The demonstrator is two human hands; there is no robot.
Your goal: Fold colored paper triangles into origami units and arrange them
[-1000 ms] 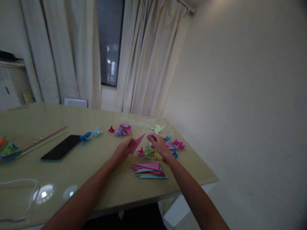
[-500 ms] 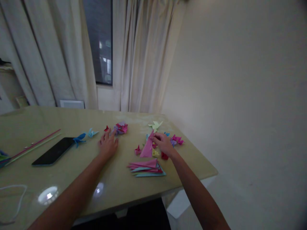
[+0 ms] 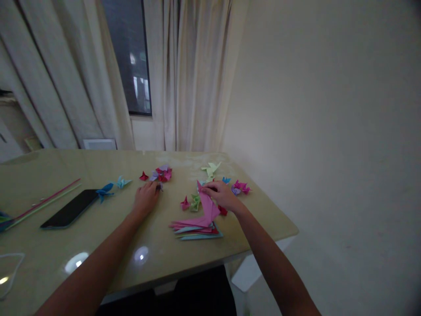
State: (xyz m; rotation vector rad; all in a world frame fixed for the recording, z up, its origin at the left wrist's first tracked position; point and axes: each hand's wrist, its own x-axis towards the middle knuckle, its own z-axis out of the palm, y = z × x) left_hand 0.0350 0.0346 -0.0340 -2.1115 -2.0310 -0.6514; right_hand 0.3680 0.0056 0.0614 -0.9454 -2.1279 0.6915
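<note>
While the right hand (image 3: 221,194) pinches one pink folded paper (image 3: 208,206) over the paper stack (image 3: 198,235), light pressure should spare creases; left hand (image 3: 146,198): half-curled beside purple paper (image 3: 161,187), grip indiscernible.

Ahead of you, a dark window (image 3: 130,57) stands between a pale curtain on the left (image 3: 75,79) and another pale curtain on the right (image 3: 200,79), both hanging in long folds; its glass shows a few bright patches. To your right, a plain, light wall (image 3: 322,109) fills much of the view, softly and dimly lit. Your worktop (image 3: 164,250) is a glossy, yellowish surface whose far edge runs just before the curtains, and it mirrors round, bright lights near you. At its back edge you have a white-framed panel (image 3: 99,144); at far left, a whitish cabinet (image 3: 9,136) with a dark handle.
</note>
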